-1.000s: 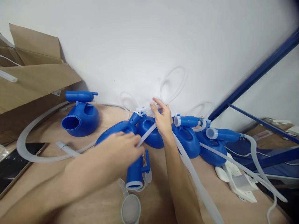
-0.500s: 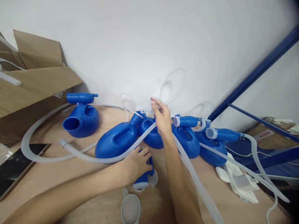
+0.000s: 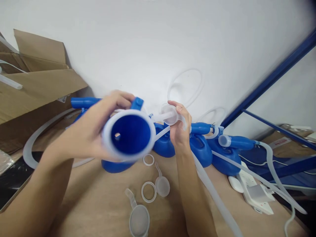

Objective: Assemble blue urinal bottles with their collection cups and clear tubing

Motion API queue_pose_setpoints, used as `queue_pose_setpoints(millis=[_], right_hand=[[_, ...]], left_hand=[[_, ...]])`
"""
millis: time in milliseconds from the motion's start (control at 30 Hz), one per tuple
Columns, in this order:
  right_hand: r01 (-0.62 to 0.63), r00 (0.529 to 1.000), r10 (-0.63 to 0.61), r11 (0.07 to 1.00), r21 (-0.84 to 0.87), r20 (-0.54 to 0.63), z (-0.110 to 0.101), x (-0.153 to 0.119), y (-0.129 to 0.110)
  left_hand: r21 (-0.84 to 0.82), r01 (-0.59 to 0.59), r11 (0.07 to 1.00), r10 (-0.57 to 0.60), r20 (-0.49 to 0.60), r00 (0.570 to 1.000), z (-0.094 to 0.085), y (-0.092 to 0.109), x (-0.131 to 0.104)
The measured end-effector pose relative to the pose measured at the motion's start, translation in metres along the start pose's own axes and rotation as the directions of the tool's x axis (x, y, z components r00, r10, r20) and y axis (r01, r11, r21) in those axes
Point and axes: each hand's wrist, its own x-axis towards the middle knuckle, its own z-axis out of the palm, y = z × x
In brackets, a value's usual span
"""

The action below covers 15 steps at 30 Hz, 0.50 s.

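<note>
My left hand (image 3: pixel 91 128) is wrapped round a blue plastic tube (image 3: pixel 135 133) with a white rim. It is raised over the table, its wide mouth facing me, and a small hole shows deep inside. To its right, my right hand (image 3: pixel 180 135) grips a translucent cup-shaped plastic piece (image 3: pixel 169 115) with a curved tab. Below lie two white rings (image 3: pixel 148 160) and two translucent strap caps (image 3: pixel 162 186). Blue plastic urinal bottles (image 3: pixel 163 144) stand behind my hands, one largely hidden by the left hand.
An open cardboard box (image 3: pixel 37 89) stands at the left. Pale hoses (image 3: pixel 212 191) run across the wooden table (image 3: pixel 98 207). To the right are a power strip (image 3: pixel 259 197) with a plug and a blue metal frame (image 3: pixel 271 70). A white wall rises behind.
My left hand has lifted the blue tube off the table and up toward the left, uncovering the rings and a strap cap. The right hand has shifted slightly right, turning its translucent piece toward me.
</note>
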Motion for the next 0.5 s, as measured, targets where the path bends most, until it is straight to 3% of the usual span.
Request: queue_pose_setpoints(millis=[67, 200, 400, 500], right_hand=[[0.048, 0.999, -0.048, 0.999, -0.015, -0.011, 0.003, -0.003, -0.004], [0.180, 0.982, -0.186, 0.976, -0.118, -0.039, 0.007, -0.009, -0.007], [0.331, 0.938, -0.345, 0.918, -0.218, -0.028, 0.019, -0.016, -0.005], [0.363, 0.929, -0.371, 0.905, -0.223, 0.006, 0.024, -0.019, -0.005]], left_hand=[[0.189, 0.003, 0.982, 0.016, -0.098, 0.995, -0.002, -0.015, 0.001], [0.459, 0.086, 0.884, -0.029, -0.130, 0.991, 0.007, -0.021, 0.007], [0.452, 0.102, 0.886, 0.029, -0.274, 0.961, 0.034, 0.011, 0.009], [0.422, 0.131, 0.897, 0.015, -0.325, 0.946, 0.043, 0.017, 0.010]])
